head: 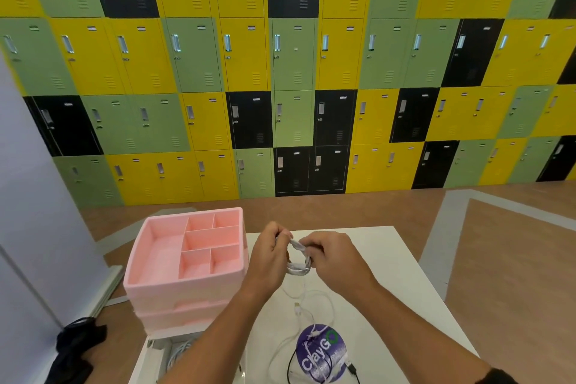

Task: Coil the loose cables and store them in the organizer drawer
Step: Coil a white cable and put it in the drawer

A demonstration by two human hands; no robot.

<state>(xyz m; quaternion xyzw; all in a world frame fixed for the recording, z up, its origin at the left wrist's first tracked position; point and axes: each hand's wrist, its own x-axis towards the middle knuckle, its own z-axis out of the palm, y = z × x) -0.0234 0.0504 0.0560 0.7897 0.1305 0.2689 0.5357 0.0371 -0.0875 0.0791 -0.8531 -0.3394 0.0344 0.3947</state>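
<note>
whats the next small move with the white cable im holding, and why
Likely wind another loop of slack onto the white coil. The left hand and right hand both pinch it above the table, but its loose tail hangs down and seems to run across the purple sticker, so it looks unready for the open drawer.

Organizer (pixel 187 284): one, pink.
Compartments (pixel 212 237) in the organizer's top: six (one large, one wide, four small).
Table (pixel 389 274): one, under the organizer.
Hands: two, left hand (pixel 269 251) and right hand (pixel 335 256), just right of the organizer.
White cables: one coil (pixel 297 268) pinched between the hands; loose white cable (pixel 314 299) near-right of the organizer, perhaps one or two, since the strands overlap; one bundle (pixel 180 352) in the open drawer (pixel 146 355) at the organizer's foot.
Black cable (pixel 353 368): one.
Round sticker (pixel 321 352): one.
</note>
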